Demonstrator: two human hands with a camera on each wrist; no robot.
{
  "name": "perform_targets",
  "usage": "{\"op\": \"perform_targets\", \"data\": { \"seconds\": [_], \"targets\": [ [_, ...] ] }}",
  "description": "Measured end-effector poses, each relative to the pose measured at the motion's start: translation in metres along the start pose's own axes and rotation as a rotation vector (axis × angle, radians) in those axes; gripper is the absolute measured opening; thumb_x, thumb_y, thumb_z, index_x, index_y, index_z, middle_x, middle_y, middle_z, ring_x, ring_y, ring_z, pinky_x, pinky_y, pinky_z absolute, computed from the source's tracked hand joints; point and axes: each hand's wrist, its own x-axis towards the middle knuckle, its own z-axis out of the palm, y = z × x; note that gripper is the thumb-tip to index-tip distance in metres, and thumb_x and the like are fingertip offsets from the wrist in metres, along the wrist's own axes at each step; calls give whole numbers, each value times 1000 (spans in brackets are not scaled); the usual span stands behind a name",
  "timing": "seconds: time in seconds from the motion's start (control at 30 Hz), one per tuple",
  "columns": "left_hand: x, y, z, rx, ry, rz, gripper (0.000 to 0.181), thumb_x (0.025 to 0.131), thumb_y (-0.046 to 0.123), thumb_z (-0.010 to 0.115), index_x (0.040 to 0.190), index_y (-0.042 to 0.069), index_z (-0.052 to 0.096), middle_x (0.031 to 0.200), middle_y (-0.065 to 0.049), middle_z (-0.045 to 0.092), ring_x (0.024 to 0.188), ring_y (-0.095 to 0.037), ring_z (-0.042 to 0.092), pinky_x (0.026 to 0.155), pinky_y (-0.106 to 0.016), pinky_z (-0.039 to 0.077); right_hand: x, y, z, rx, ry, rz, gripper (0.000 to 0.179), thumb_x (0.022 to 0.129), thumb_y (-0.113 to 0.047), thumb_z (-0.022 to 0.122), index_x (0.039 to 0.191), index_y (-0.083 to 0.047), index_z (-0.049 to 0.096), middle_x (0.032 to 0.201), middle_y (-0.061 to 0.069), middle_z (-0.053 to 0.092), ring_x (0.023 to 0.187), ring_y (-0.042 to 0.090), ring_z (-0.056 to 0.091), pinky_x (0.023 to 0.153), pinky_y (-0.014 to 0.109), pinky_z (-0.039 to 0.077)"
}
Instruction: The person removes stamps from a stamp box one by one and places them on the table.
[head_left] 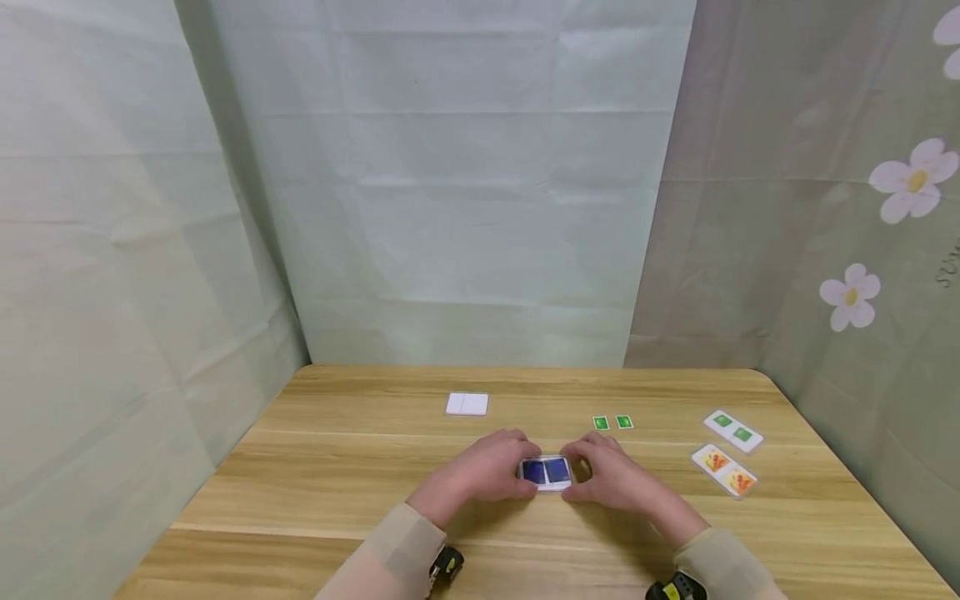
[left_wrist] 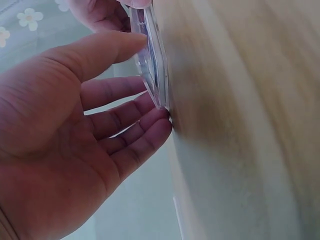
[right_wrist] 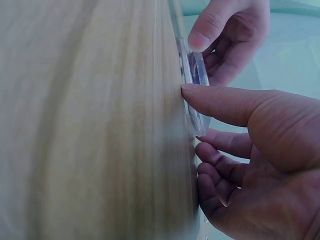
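A clear plastic frame point(head_left: 546, 472) with two dark blue square pictures lies flat at the middle of the wooden table. My left hand point(head_left: 491, 468) holds its left end between thumb and fingers. At the right end, my right hand point(head_left: 609, 475) grips it the same way. From the left wrist, the frame point(left_wrist: 159, 60) shows edge-on as stacked clear layers, the left thumb on its face and fingers along its edge. In the right wrist view, the right thumb point(right_wrist: 215, 102) lies at the frame's side, close to the tabletop.
Two small green square pictures point(head_left: 624, 422) lie beyond my right hand. A white two-part card point(head_left: 467, 404) is at the back left. On the right are a clear frame with green pictures point(head_left: 733, 431) and another with orange pictures point(head_left: 724, 471). Cloth curtains point(head_left: 480, 183) enclose the table.
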Motion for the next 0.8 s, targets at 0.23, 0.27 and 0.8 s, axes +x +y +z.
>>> {"op": "perform_targets", "data": {
  "seconds": [0.23,0.27,0.8],
  "targets": [
    [0,-2,0,-19,2,0,49,92,26,90,136,9,76,120,-3,74,94,-7,59,86,-25,53,-1,2,0,4,-8,-20,57,84,-26,99,133,-9,75,123,4,62,116,27,53,102,56,49],
    [0,-2,0,-25,0,-1,50,93,26,90,137,9,75,121,-3,74,94,-7,60,87,-25,53,-1,2,0,8,-10,-17,57,85,-27,98,134,-10,75,123,3,62,115,27,53,101,55,49],
    [-1,-8,-5,-95,-24,21,53,99,26,85,147,9,70,126,-6,72,100,-8,62,91,-28,54,0,3,1,25,-3,8,62,85,-26,98,137,-7,72,124,3,63,117,27,53,104,55,49]
  ]
}}
